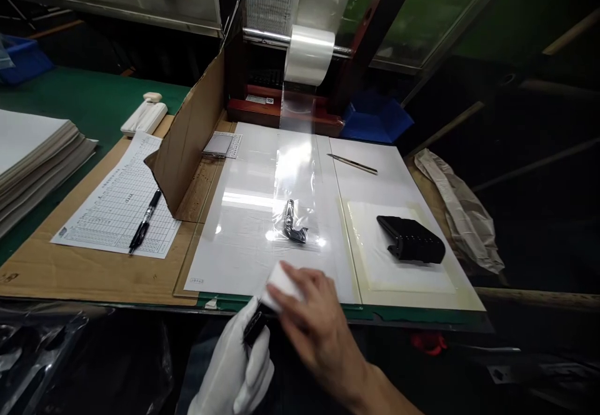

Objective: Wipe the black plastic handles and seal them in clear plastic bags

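My left hand (239, 355), in a white glove, is closed round a small black part (255, 326) at the table's front edge. My bare right hand (312, 312) pinches a white cloth or wipe (285, 287) against the upper end of that part; its exact material is hard to tell. Beyond the hands, a black bent part (294, 224) lies inside clear plastic film (295, 165) on the white sheet. To the right, a black stack of similar-looking parts (412, 240) rests on a taped white pad (370, 265).
A film roll (309, 55) hangs on a metal rod at the back. Tweezers (354, 164) lie on the right sheet. At left stand a cardboard divider (192, 134), a printed form (119, 209) with a pen (145, 221), and a paper stack (42, 159). A blue bin (377, 121) sits behind.
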The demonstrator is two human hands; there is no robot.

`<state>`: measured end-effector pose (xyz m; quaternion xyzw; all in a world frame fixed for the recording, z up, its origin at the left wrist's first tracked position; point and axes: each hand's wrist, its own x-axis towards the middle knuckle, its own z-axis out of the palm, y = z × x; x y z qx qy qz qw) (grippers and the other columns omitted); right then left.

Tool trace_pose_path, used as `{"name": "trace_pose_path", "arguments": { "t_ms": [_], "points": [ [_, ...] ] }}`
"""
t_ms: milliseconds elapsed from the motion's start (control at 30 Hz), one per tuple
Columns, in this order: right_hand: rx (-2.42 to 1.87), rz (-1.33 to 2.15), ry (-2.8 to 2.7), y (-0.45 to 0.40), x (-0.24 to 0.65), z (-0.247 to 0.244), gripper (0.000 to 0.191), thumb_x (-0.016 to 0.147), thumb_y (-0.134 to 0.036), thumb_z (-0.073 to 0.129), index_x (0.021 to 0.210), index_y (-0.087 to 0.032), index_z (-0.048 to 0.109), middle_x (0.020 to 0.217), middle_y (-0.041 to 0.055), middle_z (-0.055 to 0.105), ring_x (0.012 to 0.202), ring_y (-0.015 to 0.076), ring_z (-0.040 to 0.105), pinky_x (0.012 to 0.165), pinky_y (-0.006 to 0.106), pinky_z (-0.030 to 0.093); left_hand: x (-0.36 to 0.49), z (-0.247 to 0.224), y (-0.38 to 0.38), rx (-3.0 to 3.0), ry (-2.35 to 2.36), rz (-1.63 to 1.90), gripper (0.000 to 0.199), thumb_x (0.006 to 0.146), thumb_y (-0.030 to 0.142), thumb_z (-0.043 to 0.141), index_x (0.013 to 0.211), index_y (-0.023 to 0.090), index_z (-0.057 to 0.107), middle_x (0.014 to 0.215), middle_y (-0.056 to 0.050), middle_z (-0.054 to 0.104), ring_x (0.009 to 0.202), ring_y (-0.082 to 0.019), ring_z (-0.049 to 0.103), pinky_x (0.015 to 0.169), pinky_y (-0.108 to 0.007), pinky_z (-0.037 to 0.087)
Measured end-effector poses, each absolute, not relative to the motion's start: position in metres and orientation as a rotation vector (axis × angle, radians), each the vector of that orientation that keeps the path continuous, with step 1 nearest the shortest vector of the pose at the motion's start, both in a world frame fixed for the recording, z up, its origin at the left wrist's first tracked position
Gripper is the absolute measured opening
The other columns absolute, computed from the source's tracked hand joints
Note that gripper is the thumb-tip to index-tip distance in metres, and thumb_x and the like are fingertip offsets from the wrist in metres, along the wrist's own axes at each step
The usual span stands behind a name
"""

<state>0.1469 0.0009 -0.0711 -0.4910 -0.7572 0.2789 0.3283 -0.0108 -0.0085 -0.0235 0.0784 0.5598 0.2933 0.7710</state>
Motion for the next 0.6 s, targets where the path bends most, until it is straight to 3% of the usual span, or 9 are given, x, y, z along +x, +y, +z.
{"name": "trace_pose_path", "arguments": {
  "t_ms": [67,200,400,533,600],
  "points": [
    [-1.223,0.779,-2.008,0.001,0.148,-0.070,0.051,0.094,-0.007,0.056,0.138,-0.032,0.057,0.149,0.0068,0.051,0.119,0.0299,0.047,0.091,0.051,0.052,-0.011,-0.024,-0.009,0.170,1.221,0.637,0.053,0.067,0.069,0.074,0.061,0.021,0.053,0.031,0.010,0.030,0.025,-0.003,0.019,0.028,-0.017,0.017],
    [-1.304,0.818,-1.953,0.004,0.151,-0.068,0.051,0.094,-0.009,0.058,0.139,-0.033,0.056,0.147,0.0063,0.053,0.119,0.0294,0.047,0.093,0.052,0.052,-0.014,-0.028,-0.011,0.133,1.200,0.604,0.052,0.081,0.068,0.062,0.062,0.020,0.053,0.030,0.009,0.029,0.023,-0.004,0.019,0.027,-0.016,0.015],
    [-1.330,0.929,-1.905,0.003,0.153,-0.067,0.050,0.096,-0.014,0.059,0.141,-0.036,0.056,0.146,0.0051,0.055,0.119,0.0285,0.048,0.095,0.052,0.051,-0.018,-0.034,-0.012,0.112,1.175,0.611,0.056,0.084,0.069,0.059,0.058,0.019,0.052,0.031,0.009,0.026,0.023,-0.003,0.018,0.027,-0.016,0.013],
    [-1.219,1.105,-1.896,0.006,0.159,-0.064,0.050,0.097,-0.014,0.055,0.140,-0.038,0.058,0.153,0.0025,0.049,0.127,0.0282,0.045,0.105,0.054,0.043,-0.023,-0.041,-0.018,0.099,1.199,0.642,0.051,0.071,0.063,0.077,0.060,0.019,0.054,0.031,0.010,0.027,0.025,-0.003,0.021,0.029,-0.014,0.018],
    [-1.289,1.377,-1.691,0.011,0.168,-0.058,0.041,0.100,-0.028,0.056,0.139,-0.039,0.059,0.148,0.0023,0.054,0.130,0.0272,0.047,0.110,0.052,0.039,-0.027,-0.043,-0.022,0.095,1.278,0.679,0.039,0.065,0.050,0.086,0.076,0.019,0.064,0.033,0.011,0.031,0.028,-0.003,0.023,0.031,-0.013,0.022]
  ]
}}
